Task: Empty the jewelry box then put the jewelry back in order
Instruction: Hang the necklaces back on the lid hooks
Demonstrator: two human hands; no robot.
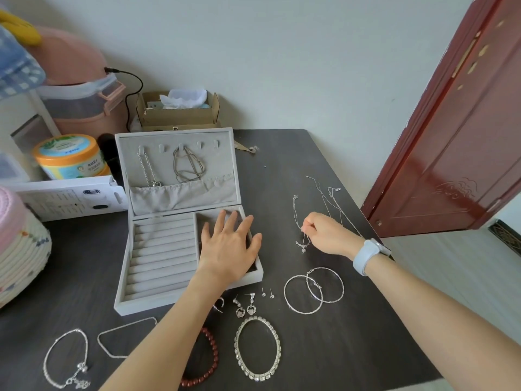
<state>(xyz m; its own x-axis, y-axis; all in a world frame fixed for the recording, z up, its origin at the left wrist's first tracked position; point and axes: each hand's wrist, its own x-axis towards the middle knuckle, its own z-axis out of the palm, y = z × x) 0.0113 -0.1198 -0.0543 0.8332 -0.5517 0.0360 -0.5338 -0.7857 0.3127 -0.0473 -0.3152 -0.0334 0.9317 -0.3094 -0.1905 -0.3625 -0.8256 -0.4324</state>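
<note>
An open grey velvet jewelry box (pixel 158 261) stands on the dark table; two chains (pixel 186 167) hang from hooks inside its lid. My left hand (pixel 229 248) rests flat, fingers spread, over the box's right compartments. Right of the box, my right hand (pixel 328 235) pinches a thin silver pendant necklace (pixel 303 245); the pendant dangles just below my fingers. Another fine necklace (pixel 337 203) lies behind that hand. Two hoop earrings (pixel 314 289), drop earrings (pixel 245 307), small studs (pixel 267 293), a link bracelet (pixel 258 348), a red bead bracelet (pixel 208 365) and silver bracelets (pixel 66 359) lie along the front.
A white flat pack (pixel 70 197), an orange-lidded tub (pixel 67 156) and a stacked pastel basket (pixel 19 244) crowd the left side. A cardboard box (pixel 177 111) sits behind the table. A red door (pixel 451 131) stands open at right, close to the table's corner.
</note>
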